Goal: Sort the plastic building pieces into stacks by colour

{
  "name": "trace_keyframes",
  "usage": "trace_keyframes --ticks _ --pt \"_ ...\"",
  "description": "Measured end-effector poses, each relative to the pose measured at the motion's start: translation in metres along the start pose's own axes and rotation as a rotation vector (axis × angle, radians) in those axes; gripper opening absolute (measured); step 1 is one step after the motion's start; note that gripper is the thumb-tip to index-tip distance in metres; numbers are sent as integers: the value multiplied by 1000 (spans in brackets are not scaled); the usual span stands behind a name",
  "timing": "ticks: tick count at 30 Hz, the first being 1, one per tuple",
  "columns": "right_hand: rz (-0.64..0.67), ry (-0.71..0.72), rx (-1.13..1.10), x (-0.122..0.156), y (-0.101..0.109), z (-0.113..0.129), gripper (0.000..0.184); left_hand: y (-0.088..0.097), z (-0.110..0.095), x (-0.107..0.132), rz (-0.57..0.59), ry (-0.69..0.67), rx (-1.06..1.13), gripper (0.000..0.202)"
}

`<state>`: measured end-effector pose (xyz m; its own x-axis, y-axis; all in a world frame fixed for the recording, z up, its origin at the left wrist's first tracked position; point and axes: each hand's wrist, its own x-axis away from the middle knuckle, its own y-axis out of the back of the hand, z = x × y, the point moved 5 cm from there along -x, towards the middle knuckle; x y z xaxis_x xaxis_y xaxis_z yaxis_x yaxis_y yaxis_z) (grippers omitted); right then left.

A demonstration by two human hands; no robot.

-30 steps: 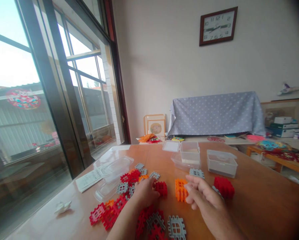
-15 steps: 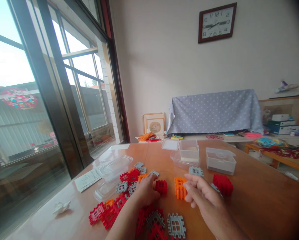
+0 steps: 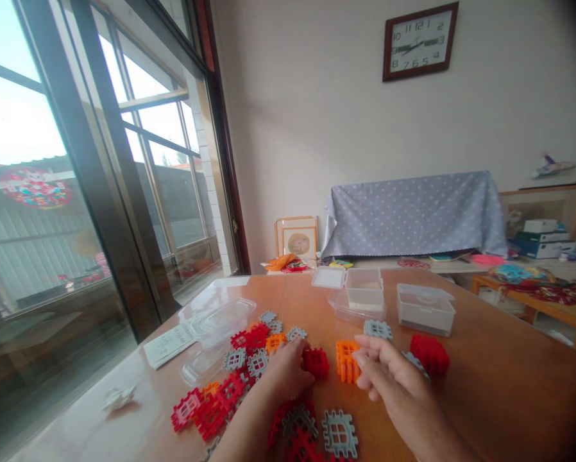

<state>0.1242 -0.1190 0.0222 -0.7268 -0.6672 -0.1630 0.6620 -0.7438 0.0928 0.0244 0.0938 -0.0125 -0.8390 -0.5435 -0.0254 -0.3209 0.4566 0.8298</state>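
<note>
My left hand (image 3: 288,370) rests on the wooden table (image 3: 504,385), its fingertips gripping a small stack of red waffle-shaped plastic blocks (image 3: 315,362). Loose red, orange and grey blocks (image 3: 249,343) lie scattered around that hand. My right hand (image 3: 394,391) hangs curled beside a stack of orange blocks (image 3: 347,361), with nothing showing in its fingers. Just past it are a grey block (image 3: 415,363) and a larger red stack (image 3: 429,355). Another grey block (image 3: 378,330) lies beyond my fingertips.
Clear plastic containers (image 3: 425,309) and lids (image 3: 220,324) stand along the far and left parts of the table. A printed sheet (image 3: 169,344) and a white crumpled object (image 3: 118,399) lie near the window side. The table's left edge runs along a glass window (image 3: 158,160).
My left hand has shifted right, and the small red stack has moved right with it. My right hand and the orange stack have barely moved. The view has tilted slightly.
</note>
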Motion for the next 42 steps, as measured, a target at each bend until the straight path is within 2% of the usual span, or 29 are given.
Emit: trace_keyframes --ticks 3,8,14,22,28,30,32,36,37,39,42 --pt "-7 -4 -1 0 0 1 60 1 -2 1 3 6 -31 55" --pt "-8 1 1 1 0 3 59 2 -2 1 4 -16 -17 71" --pt "-9 2 2 1 1 2 60 -3 6 -2 24 -10 77 65" --pt "-10 -19 12 3 2 5 63 -10 16 -6 51 -2 93 63" --pt "29 -2 17 3 1 5 49 4 5 1 -18 -20 31 71" --pt "99 15 54 5 -3 8 40 11 2 4 -51 -31 9 66" --pt "227 42 132 9 -10 11 29 17 0 6 -71 -40 5 56" --pt "525 59 480 28 -26 6 8 25 0 9 -94 -69 41 37" --pt "585 60 569 33 -28 4 7 27 0 10 -93 -79 57 35" --pt "665 86 698 42 -32 0 20 29 -2 12 -84 -99 95 32" --pt "681 165 823 48 -35 -2 32 29 -6 16 -67 -114 159 31"
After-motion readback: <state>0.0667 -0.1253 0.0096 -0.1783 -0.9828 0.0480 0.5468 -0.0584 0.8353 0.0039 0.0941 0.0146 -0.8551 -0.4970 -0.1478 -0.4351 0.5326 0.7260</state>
